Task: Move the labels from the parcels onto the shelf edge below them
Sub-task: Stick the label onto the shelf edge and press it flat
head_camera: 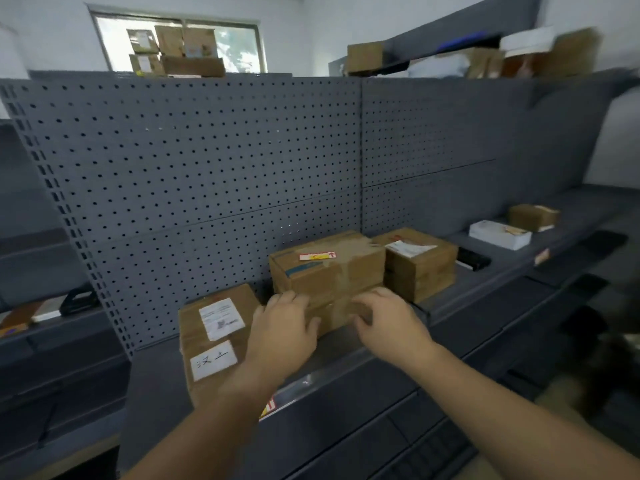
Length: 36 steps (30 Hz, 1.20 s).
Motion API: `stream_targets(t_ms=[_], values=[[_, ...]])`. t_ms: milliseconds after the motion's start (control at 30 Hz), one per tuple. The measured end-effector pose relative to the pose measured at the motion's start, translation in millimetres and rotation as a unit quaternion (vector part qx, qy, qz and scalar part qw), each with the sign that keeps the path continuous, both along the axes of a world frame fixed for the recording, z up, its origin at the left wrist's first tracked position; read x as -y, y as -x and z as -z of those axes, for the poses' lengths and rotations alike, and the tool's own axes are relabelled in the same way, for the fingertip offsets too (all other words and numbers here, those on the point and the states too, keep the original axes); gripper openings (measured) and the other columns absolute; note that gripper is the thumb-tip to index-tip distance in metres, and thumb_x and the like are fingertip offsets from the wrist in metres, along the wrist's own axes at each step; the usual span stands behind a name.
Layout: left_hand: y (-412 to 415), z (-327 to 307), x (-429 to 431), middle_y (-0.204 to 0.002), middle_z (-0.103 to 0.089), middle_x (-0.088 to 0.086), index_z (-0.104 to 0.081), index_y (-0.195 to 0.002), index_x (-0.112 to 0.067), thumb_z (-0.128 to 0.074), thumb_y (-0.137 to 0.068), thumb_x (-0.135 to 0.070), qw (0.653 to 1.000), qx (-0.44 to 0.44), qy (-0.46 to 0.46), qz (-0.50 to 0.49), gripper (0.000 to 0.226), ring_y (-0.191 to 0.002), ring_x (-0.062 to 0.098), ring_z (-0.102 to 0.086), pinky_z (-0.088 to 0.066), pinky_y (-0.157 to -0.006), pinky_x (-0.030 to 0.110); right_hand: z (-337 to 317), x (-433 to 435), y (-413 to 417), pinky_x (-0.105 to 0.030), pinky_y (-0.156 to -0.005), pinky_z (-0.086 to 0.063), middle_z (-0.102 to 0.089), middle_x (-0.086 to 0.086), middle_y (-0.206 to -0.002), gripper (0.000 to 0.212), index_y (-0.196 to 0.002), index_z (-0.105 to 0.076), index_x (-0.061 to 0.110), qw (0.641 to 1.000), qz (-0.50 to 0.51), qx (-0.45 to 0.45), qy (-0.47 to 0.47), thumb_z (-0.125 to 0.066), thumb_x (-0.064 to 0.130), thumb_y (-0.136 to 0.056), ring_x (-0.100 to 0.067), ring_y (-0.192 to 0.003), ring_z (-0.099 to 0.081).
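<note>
I am seeing both hands pressing on the front of the middle box [329,268] on the shelf [156,372]. My left hand [282,336] is lying flat, fingers spread loosely, against its lower left front; my right hand [388,322] is sitting just beside it, fingers curled in a narrow grip at the box's front face, though I cannot tell whether anything is pinched there. A red-and-white label [317,255] is lying on the box top, above and clear of both hands. The left box [214,337] is showing two white labels [213,360]. The shelf edge [311,382] is running just below my wrists.
</note>
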<state>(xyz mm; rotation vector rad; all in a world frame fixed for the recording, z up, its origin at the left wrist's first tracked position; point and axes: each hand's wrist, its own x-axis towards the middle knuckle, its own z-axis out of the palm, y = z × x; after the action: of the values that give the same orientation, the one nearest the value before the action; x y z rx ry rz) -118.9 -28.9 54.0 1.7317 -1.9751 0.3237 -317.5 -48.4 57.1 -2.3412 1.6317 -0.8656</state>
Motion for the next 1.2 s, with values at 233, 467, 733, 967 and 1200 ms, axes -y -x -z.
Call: stream_targets(t_ms=[233,467,733,967,1200], values=[[97.2,0.3,27.9,-0.111,-0.056,-0.010,-0.057,-0.113,-0.031,-0.052,-0.090,-0.046,0.995,-0.005,-0.013,0.095,0.028,-0.107,0.016,-0.050,-0.041,-0.087,0.037,-1.9,-16.0,98.9,-0.037,-0.095,-0.047,-0.055,0.010,-0.120,0.032,-0.122,-0.062,0.030,0.993,0.116,-0.002,-0.009,-0.054,0.042,-0.094,-0.015,-0.110,-0.054],[209.9,3.5,52.8,-0.109,-0.055,-0.009,-0.056,-0.113,-0.029,-0.052,-0.091,-0.044,0.981,-0.005,-0.016,0.195,0.028,-0.106,0.015,-0.050,-0.044,-0.087,0.035,4.0,-21.8,207.2,-0.034,-0.093,-0.049,-0.055,0.012,-0.121,0.034,-0.124,-0.060,0.031,0.979,0.205,0.008,-0.018,-0.054,0.043,-0.093,-0.012,-0.106,-0.057],[347.9,0.9,83.7,-0.111,-0.056,-0.006,-0.057,-0.116,-0.026,-0.052,-0.091,-0.044,0.967,0.000,-0.023,0.253,0.031,-0.108,0.017,-0.049,-0.044,-0.090,0.036,4.6,-12.3,331.4,-0.032,-0.094,-0.049,-0.057,0.011,-0.120,0.033,-0.124,-0.061,0.030,0.965,0.260,0.033,-0.010,-0.057,0.038,-0.092,-0.011,-0.106,-0.057],[448.8,7.9,103.6,-0.116,-0.055,-0.009,-0.055,-0.121,-0.028,-0.050,-0.092,-0.045,0.962,-0.003,-0.032,0.270,0.034,-0.110,0.014,-0.049,-0.041,-0.091,0.033,6.4,1.7,423.7,-0.028,-0.091,-0.049,-0.056,0.011,-0.120,0.034,-0.124,-0.060,0.031,0.957,0.288,0.017,-0.010,-0.058,0.040,-0.092,-0.009,-0.106,-0.056],[521.2,17.0,144.7,-0.115,-0.055,-0.007,-0.056,-0.120,-0.026,-0.049,-0.093,-0.045,0.954,0.003,-0.046,0.296,0.033,-0.110,0.015,-0.049,-0.041,-0.091,0.033,13.5,38.2,490.5,-0.024,-0.091,-0.047,-0.057,0.011,-0.119,0.033,-0.124,-0.061,0.031,0.954,0.298,0.016,-0.013,-0.058,0.039,-0.092,-0.008,-0.106,-0.056]])
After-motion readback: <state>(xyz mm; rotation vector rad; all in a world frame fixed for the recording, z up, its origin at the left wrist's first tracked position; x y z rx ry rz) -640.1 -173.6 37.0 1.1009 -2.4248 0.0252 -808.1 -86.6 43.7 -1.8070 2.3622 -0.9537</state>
